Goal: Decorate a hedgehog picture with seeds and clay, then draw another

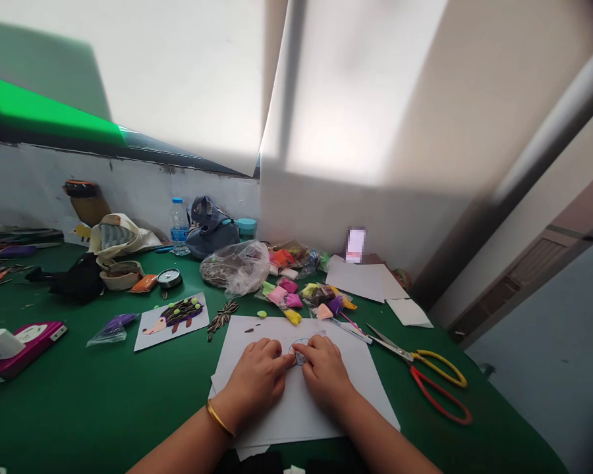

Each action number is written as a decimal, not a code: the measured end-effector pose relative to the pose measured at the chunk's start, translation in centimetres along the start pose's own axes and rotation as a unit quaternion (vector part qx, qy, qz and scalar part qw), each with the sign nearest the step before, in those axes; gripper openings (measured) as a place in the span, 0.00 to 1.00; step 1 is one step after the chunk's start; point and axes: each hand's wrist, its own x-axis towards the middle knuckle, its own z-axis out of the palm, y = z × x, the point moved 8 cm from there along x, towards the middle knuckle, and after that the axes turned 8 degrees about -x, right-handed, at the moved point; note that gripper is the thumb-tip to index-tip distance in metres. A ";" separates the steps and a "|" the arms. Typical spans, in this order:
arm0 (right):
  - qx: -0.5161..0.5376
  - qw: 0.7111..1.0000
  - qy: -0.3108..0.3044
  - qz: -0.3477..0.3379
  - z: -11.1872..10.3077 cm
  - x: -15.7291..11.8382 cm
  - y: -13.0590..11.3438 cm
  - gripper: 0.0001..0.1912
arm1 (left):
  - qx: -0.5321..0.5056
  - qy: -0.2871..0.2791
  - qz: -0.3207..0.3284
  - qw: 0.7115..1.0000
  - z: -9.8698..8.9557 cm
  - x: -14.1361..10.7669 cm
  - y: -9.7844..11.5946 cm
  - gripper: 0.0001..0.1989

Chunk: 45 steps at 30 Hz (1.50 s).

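Note:
My left hand point(255, 378) and my right hand point(323, 372) rest side by side on a white paper sheet point(257, 336), their fingertips meeting at a small pale piece of modelling clay point(300, 359). That piece lies on a drawn oval outline point(300, 343), partly hidden by my fingers. A gold bangle point(220, 419) circles my left wrist. A few small dark seeds point(250, 329) lie on the sheet beyond my left hand.
Scissors with yellow and red handles point(425, 382) lie right of the sheet on a green table point(79, 401). Beyond stand clay packets point(296, 296), a bag of seeds point(234, 268) and a clay hedgehog picture point(172, 321). A pink case point(24, 349) sits at the left.

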 end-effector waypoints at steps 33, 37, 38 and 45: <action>-0.018 1.000 0.004 -0.024 0.4 0.5 -0.5 0.25 | 0.015 0.004 0.004 1.000 0.1 -0.1 -0.1 0.18; -0.020 0.999 0.013 -0.029 0.3 0.3 -0.7 0.24 | 0.018 -0.002 -0.002 1.000 0.0 -0.1 0.0 0.17; -0.022 0.999 0.009 -0.030 0.3 0.3 -0.7 0.23 | 0.018 -0.004 -0.004 1.000 0.0 0.0 0.0 0.17; -0.025 0.999 0.000 -0.026 0.2 0.3 -0.9 0.22 | 0.026 -0.007 -0.001 1.000 0.1 -0.1 0.1 0.19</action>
